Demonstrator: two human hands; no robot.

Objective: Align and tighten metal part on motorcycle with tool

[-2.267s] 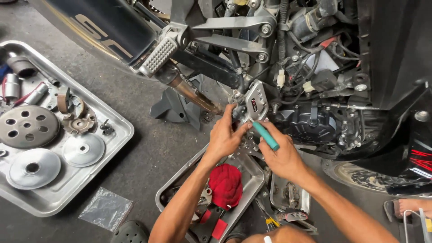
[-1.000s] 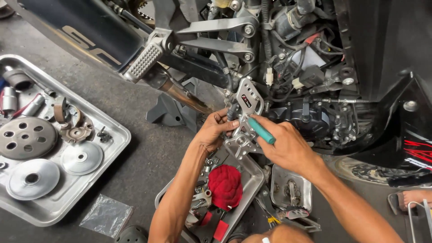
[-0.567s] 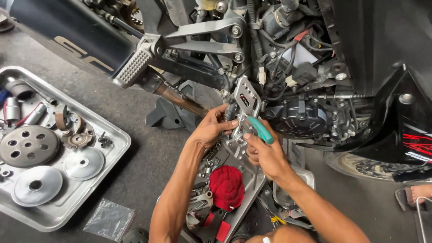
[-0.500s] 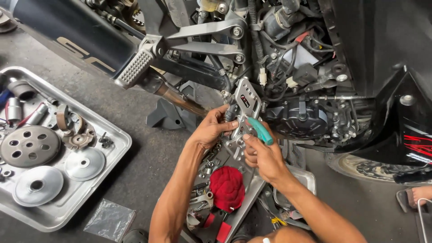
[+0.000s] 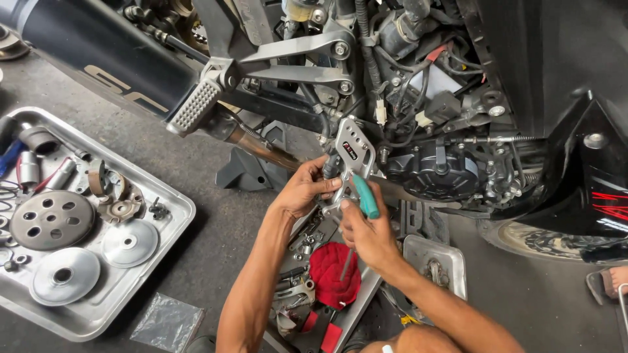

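Note:
My left hand [image 5: 306,188] grips a silver metal bracket plate [image 5: 350,151] with holes, held against the side of a motorcycle engine [image 5: 437,171]. My right hand [image 5: 367,230] sits just below and to the right of it, closed around a screwdriver with a teal handle [image 5: 365,195]; its dark shaft points down toward a red cloth [image 5: 335,274]. Both hands touch near the plate's lower edge. The screwdriver's tip is lost against the cloth.
A large metal tray [image 5: 171,230] at left holds clutch discs, pulleys and small parts. A smaller tray [image 5: 356,307] under my forearms holds the red cloth and loose hardware. Another small tray [image 5: 435,252] lies right. A footpeg [image 5: 194,106], exhaust [image 5: 98,60] and a plastic bag [image 5: 167,323] are nearby.
The view has shifted slightly. My right hand has drawn the screwdriver lower, its shaft now pointing downward, while my left hand keeps hold of the silver plate.

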